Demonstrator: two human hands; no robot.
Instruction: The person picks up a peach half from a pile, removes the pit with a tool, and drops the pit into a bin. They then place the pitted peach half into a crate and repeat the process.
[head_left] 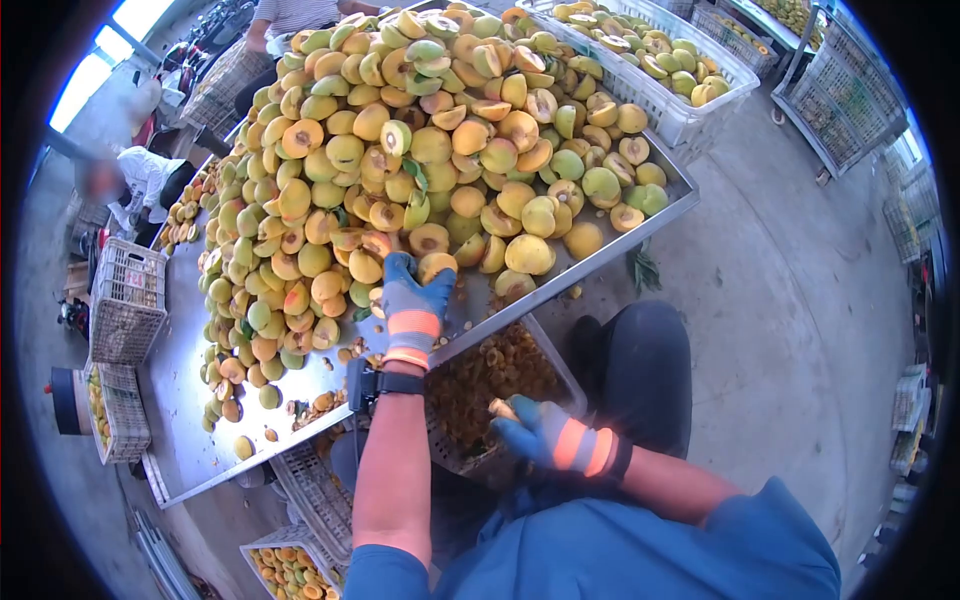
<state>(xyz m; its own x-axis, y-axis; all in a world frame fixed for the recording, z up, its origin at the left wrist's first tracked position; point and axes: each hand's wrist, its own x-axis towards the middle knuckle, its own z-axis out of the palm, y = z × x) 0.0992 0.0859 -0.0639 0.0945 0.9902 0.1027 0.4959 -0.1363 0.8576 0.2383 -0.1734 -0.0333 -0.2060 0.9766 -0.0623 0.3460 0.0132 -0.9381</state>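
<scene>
A large heap of yellow-green peaches (345, 150), many of them halved with brown centres showing, covers the metal table (180, 400). At the heap's near edge, my left hand (415, 305), in a grey-blue glove with an orange cuff, has its fingers and thumb closed around a peach (437, 267). My right hand (548, 435), gloved alike, is closed low in front of my body. A short tan end (503, 410) sticks out of its fingers; what it belongs to is hidden. Below the table edge, a crate (555, 360) holds brown, wet-looking scraps.
White crates of peaches (735, 95) stand behind the table on the right. More crates (130, 300) stack at the left, and one with halves (255, 560) sits by my left side. Co-workers (145, 185) sit at the far left and back. My knee (650, 370) is beside the scrap crate.
</scene>
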